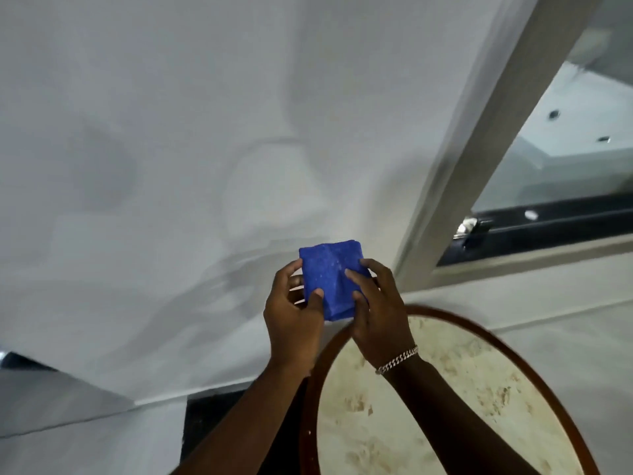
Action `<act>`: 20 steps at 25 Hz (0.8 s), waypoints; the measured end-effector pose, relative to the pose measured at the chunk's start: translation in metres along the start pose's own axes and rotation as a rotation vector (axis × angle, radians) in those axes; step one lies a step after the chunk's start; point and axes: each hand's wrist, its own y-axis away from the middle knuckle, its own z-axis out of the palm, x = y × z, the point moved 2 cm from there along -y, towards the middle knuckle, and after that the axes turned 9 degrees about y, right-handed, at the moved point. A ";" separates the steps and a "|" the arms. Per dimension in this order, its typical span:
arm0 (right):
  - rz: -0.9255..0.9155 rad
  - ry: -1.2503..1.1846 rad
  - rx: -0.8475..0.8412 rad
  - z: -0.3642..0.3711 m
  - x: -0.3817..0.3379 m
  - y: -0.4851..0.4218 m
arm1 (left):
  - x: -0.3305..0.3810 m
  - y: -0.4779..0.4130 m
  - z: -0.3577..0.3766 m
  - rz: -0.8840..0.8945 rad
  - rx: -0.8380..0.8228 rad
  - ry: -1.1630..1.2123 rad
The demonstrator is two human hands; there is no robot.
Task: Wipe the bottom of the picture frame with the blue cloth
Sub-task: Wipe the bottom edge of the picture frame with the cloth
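Observation:
A folded blue cloth [330,277] is held up in front of a white wall, between both my hands. My left hand [293,320] grips its left edge with thumb on the front. My right hand [378,310], with a silver bracelet at the wrist, pinches its right side. At the upper right hangs a large picture frame [479,159] with a pale grey border and reflective glass; its lower left corner sits just right of the cloth. The cloth does not touch the frame.
A round table [445,406] with a dark wood rim and cream marbled top lies below my right arm. A white wall [154,166] fills the left and centre. A dark strip of floor [205,416] shows at the wall's base.

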 end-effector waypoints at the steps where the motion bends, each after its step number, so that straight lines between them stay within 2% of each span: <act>1: -0.044 -0.006 0.051 -0.015 -0.021 -0.012 | 0.027 -0.004 -0.004 0.062 -0.005 0.011; 11: -0.468 -0.109 0.616 -0.154 -0.216 -0.153 | 0.313 -0.057 -0.041 0.697 -0.014 0.158; 13: -0.511 -0.086 0.716 -0.180 -0.246 -0.180 | 0.362 -0.069 -0.041 0.829 -0.023 0.152; 15: -0.464 0.011 0.813 -0.203 -0.273 -0.205 | 0.403 -0.078 -0.039 0.943 -0.034 0.151; 17: -0.360 0.224 0.863 -0.214 -0.293 -0.226 | 0.426 -0.087 -0.034 0.994 -0.016 0.140; 18: -0.372 0.293 0.850 -0.214 -0.302 -0.236 | 0.433 -0.091 -0.031 1.006 0.001 0.138; 20: -0.452 0.261 0.759 -0.202 -0.315 -0.248 | 0.437 -0.099 -0.025 1.034 0.019 0.114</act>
